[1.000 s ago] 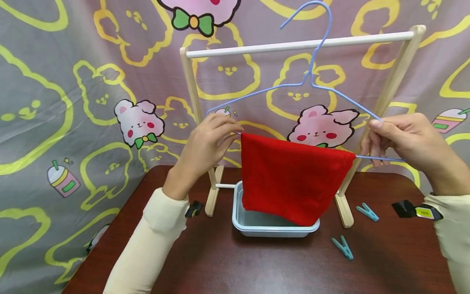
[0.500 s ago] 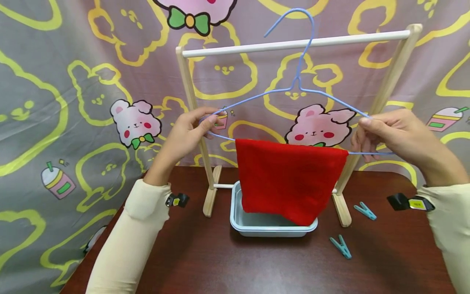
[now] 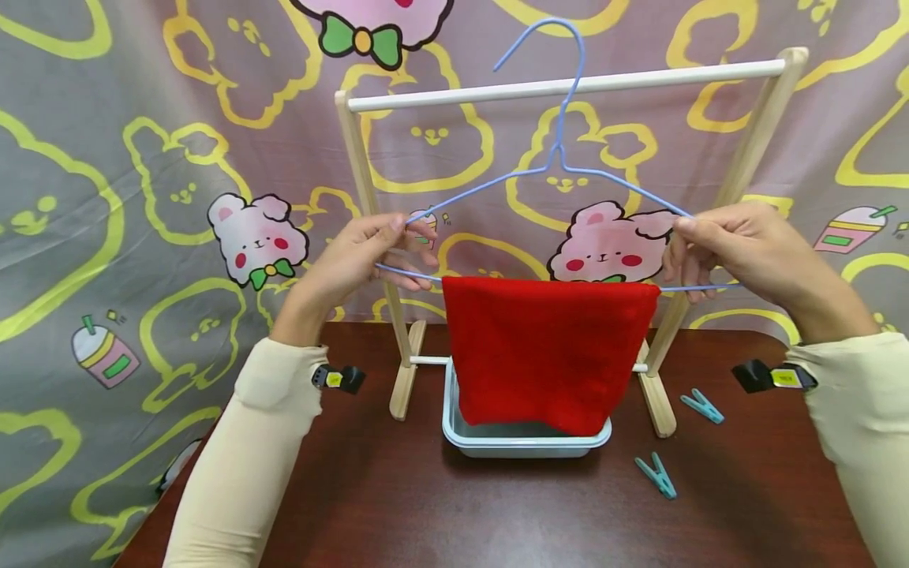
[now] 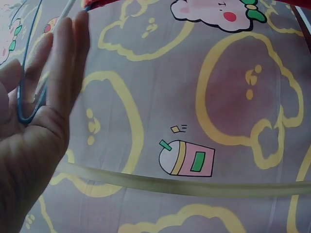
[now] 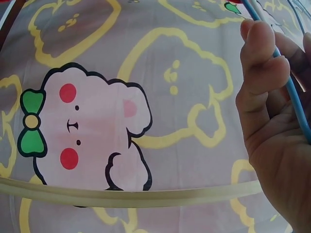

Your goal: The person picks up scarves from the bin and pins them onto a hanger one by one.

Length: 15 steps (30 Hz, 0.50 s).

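A blue wire clothes hanger [image 3: 557, 154] is held up between my two hands, hook at the top. Over its bottom bar hangs a folded red cloth [image 3: 547, 347], its lower part overlapping the basin in the head view. My left hand [image 3: 369, 244] grips the hanger's left end, thumb on the sloping wire and fingers behind it. In the left wrist view the bent wire end lies in the palm of the left hand [image 4: 46, 111]. My right hand [image 3: 738, 244] holds the right end, thumb on the upper wire; its fingers curl by the bottom wire in the right wrist view.
Behind the hanger stands a wooden rack with a white crossbar [image 3: 639, 81]. A pale blue basin [image 3: 525, 452] sits on the dark brown table [image 3: 497, 521] below the cloth. Two teal clothespins, one a nearer clothespin [image 3: 656, 476], lie to the right. A patterned curtain [image 3: 177, 315] hangs behind.
My left hand has moved from the cloth's upper left corner out to the hanger's left end. The hanger has shifted left in the view and its bottom bar is more level.
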Tool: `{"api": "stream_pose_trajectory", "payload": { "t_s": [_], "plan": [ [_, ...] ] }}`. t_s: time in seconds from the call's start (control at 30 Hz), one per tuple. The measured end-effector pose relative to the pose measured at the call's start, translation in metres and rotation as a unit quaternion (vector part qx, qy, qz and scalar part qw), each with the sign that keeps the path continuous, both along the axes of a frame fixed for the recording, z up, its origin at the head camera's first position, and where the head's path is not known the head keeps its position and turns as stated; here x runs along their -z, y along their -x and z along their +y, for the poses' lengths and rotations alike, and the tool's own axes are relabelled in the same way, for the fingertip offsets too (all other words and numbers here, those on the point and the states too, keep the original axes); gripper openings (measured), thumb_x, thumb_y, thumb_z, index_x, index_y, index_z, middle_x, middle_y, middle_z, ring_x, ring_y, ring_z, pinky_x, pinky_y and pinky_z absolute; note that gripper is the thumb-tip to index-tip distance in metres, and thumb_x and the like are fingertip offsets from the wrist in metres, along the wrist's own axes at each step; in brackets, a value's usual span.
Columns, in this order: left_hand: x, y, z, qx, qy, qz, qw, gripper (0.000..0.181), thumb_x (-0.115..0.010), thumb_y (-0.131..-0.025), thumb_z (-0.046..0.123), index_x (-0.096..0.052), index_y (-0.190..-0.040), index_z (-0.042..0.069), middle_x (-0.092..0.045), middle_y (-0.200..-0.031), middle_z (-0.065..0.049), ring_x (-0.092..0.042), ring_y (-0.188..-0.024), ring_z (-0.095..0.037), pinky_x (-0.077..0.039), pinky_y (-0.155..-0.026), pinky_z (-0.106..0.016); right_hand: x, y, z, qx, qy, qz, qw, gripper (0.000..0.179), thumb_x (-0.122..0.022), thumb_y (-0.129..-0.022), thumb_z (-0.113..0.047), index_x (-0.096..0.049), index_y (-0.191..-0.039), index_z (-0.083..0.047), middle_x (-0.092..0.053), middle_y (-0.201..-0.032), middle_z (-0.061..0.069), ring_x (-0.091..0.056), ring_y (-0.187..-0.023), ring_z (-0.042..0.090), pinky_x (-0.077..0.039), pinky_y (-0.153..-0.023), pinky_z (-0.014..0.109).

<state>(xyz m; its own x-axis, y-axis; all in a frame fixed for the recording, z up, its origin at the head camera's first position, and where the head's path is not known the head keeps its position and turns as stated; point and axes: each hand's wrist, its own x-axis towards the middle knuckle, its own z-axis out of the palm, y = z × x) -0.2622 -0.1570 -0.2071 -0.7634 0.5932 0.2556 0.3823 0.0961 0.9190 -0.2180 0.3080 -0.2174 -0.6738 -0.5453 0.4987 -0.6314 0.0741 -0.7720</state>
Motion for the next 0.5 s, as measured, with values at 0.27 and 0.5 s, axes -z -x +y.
{"api": "stream_pose_trajectory", "payload": {
  "t_s": [0.27,0.5],
  "plan": [
    [-0.006,-0.003,-0.005,-0.005,0.078,-0.046,0.9959,0.051,-0.038,-0.115,0.035,-0.063,-0.134,-0.004,-0.078,-0.115,-0.015,-0.078,-0.081,-0.025,-0.065,-0.078,-0.036,-0.002,-0.005,-0.005,0.017,-0.004,0.004,0.9998,0.04,-0.04,-0.107,0.008,-0.069,-0.079,0.009,-0.07,-0.07,0.013,-0.062,-0.047,0.023,-0.044,-0.046,0.036],
    [-0.006,-0.004,-0.012,0.036,0.067,-0.111,0.9909,0.051,-0.033,-0.115,0.037,-0.067,-0.128,0.001,-0.078,-0.114,-0.011,-0.073,-0.074,-0.019,-0.064,-0.071,-0.028,-0.003,-0.007,-0.008,0.045,-0.017,0.019,0.9986,0.04,-0.043,-0.107,0.007,-0.07,-0.077,0.007,-0.07,-0.069,0.01,-0.06,-0.046,0.021,-0.046,-0.046,0.034]
  ]
}}
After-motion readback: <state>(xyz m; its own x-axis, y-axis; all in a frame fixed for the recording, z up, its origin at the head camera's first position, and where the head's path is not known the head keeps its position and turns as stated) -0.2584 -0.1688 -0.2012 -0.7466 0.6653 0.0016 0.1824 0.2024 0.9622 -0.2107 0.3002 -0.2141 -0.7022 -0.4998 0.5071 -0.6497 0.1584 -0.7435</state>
